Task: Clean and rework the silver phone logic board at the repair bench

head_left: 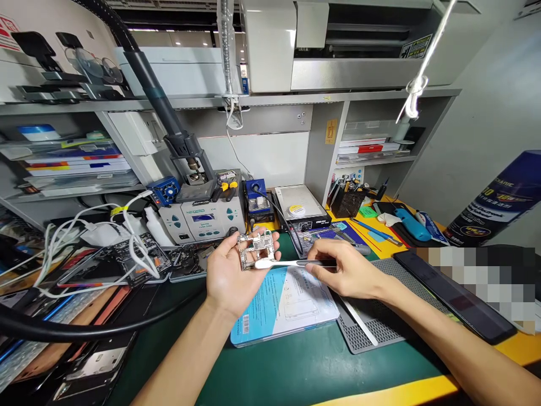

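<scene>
My left hand, palm up, holds a small phone circuit board between thumb and fingers; the board has cut-outs and many tiny parts. From the right, my right hand pinches the dark handle of a toothbrush. Its white head lies at the board's lower edge, and whether the bristles touch the board I cannot tell. Below both hands, a blue and white box lies on the green mat.
A grey perforated mat with a thin white strip lies right, beside a black phone. Behind stand a soldering station and a mesh tool holder. White cables and phone parts crowd the left. A spray can stands right.
</scene>
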The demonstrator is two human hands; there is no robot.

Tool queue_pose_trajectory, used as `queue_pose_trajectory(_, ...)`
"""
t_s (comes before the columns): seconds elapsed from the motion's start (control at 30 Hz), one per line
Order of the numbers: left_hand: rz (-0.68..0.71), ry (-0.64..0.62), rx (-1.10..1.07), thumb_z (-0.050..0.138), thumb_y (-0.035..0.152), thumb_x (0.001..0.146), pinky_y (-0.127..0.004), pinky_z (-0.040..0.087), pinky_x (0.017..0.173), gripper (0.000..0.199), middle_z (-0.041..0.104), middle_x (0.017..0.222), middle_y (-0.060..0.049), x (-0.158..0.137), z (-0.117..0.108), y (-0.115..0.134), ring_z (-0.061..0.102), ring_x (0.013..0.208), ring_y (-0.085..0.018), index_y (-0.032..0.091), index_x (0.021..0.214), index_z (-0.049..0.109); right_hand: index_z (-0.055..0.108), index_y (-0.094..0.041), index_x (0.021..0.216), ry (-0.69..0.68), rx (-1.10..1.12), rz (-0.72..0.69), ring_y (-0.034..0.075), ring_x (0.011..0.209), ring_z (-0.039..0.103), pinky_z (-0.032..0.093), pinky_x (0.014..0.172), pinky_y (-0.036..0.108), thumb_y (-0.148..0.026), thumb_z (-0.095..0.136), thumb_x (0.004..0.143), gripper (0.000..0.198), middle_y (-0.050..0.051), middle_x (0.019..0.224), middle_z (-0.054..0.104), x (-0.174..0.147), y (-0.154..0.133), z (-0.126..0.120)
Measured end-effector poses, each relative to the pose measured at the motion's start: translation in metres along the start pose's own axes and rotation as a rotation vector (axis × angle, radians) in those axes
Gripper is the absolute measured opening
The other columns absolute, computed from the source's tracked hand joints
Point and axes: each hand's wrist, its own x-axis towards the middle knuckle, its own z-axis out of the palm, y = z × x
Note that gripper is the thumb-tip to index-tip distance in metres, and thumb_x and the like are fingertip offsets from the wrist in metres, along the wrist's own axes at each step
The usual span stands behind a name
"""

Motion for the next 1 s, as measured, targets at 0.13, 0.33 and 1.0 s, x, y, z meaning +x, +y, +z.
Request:
queue_pose_trajectory(0.13, 0.009, 0.003, 0.014, 0.048, 0.03, 0.09, -0.053, 0.054, 0.083, 0.043, 0.067, 0.111, -0.03, 0.002, -0.001, 0.0, 0.065, 0.106, -0.041, -0.002, 0.116, 0.06, 0.056, -0.02, 0.08, -0.009, -0.026, 0.023, 0.013, 0.063, 0.047, 0.033, 0.058, 0.027, -0.028, 0.057, 0.088, 0.011, -0.002, 0.072, 0.057, -0.001, 0.002, 0.0)
queue_pose_trajectory(0.33, 0.025, 0.045, -0.007, 0.049, 0.03, 0.09, -0.049, 0.056, 0.078, 0.041, 0.068, 0.107, -0.028, 0.003, -0.001, 0.004, 0.068, 0.099, -0.038, -0.001, 0.114, 0.062, 0.054, -0.021, 0.075, -0.001, -0.047, 0.103, 0.012, 0.057, 0.042, 0.029, 0.053, 0.026, -0.028, 0.058, 0.086, 0.014, -0.004, 0.063, 0.051, -0.001, 0.007, -0.015)
queue_pose_trajectory(1.0, -0.038, 0.093, 0.003, 0.053, 0.03, 0.089, -0.045, 0.052, 0.074, 0.042, 0.071, 0.11, -0.02, 0.016, -0.012, 0.011, 0.07, 0.08, -0.03, 0.012, 0.128, 0.055, 0.067, -0.02, 0.079, 0.03, -0.03, 0.245, 0.02, 0.071, 0.058, 0.034, 0.061, 0.028, -0.041, 0.053, 0.088, 0.027, 0.004, 0.076, 0.068, 0.001, -0.02, -0.005)
